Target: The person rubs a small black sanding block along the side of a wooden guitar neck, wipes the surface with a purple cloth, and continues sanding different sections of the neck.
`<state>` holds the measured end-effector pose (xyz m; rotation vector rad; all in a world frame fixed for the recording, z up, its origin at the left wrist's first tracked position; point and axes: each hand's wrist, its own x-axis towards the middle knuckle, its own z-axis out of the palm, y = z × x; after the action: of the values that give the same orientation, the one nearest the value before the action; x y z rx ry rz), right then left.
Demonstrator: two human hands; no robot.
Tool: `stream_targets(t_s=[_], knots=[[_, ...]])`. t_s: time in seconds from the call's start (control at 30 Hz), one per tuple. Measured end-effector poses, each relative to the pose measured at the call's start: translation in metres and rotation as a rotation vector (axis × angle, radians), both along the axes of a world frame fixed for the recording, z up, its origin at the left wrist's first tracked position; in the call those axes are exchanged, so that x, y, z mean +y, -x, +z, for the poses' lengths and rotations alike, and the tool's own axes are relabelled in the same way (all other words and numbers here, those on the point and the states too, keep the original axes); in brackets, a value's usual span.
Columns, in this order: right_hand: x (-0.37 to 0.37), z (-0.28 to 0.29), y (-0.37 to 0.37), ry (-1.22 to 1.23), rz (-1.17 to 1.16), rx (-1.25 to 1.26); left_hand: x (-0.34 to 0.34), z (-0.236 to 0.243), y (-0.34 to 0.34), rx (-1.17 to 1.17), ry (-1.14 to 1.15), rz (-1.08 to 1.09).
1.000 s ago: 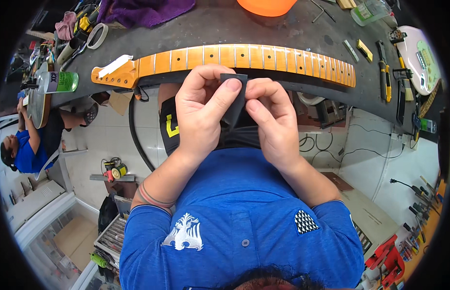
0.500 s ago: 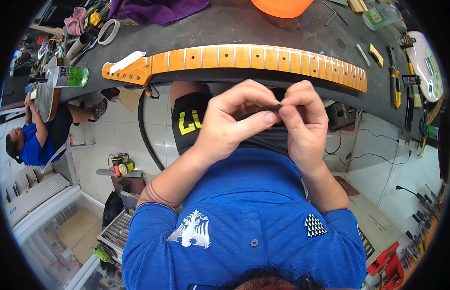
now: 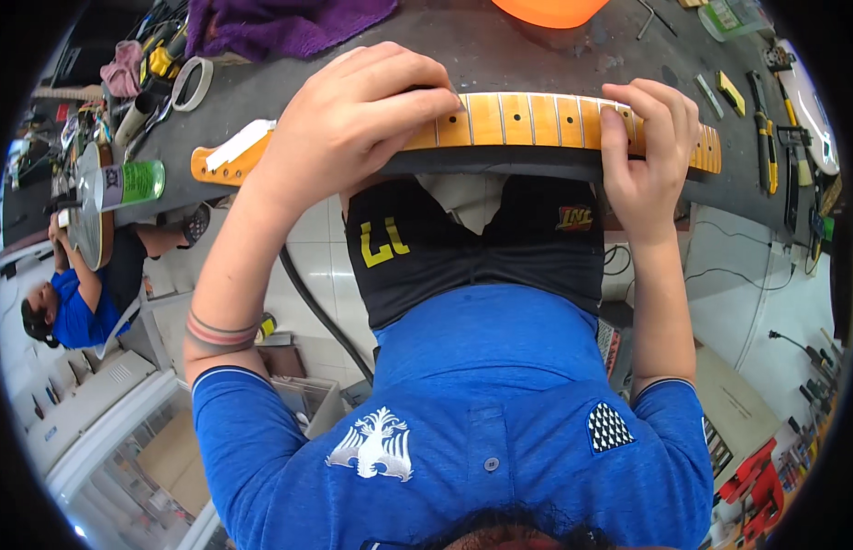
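An orange-brown guitar neck (image 3: pixel 537 119) lies along the front of the dark bench, a white strip (image 3: pixel 234 145) on its headstock. My left hand (image 3: pixel 348 119) is over the fretboard's left half, fingers curled and pressed together on a dark thin piece (image 3: pixel 419 89), mostly hidden under them. My right hand (image 3: pixel 651 151) grips the neck's right part, fingers bent over the frets.
Behind lie a purple cloth (image 3: pixel 261 23), orange bowl (image 3: pixel 546 11), tape roll (image 3: pixel 192 84) and several tools (image 3: pixel 766 137). At left are a green-labelled container (image 3: pixel 138 181) and another person (image 3: pixel 78 302) holding a guitar body (image 3: pixel 96 229). A white guitar body (image 3: pixel 819 137) is at right.
Both hands have risen from in front of my body onto the fretboard and moved apart. My right hand has let go of the dark piece and now holds the neck.
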<state>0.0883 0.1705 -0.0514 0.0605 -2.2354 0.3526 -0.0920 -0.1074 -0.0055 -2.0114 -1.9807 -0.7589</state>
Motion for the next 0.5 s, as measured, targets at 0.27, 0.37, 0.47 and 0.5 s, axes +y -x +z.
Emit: stream_targets(t_s=[0.27,0.37,0.47,0.5], knots=[[-0.001,-0.007,0.001,-0.002,-0.122,0.011,0.02,0.005,0.023,-0.065,0.172,-0.257],[-0.002,-0.008,0.003,-0.02,-0.136,-0.01,0.025,0.006,0.032,-0.025,0.175,-0.332],[-0.003,-0.007,0.004,-0.029,-0.148,-0.032,0.028,0.004,0.031,0.006,0.162,-0.379],[-0.004,-0.006,0.005,-0.027,-0.149,-0.036,0.026,0.002,0.028,0.042,0.147,-0.412]])
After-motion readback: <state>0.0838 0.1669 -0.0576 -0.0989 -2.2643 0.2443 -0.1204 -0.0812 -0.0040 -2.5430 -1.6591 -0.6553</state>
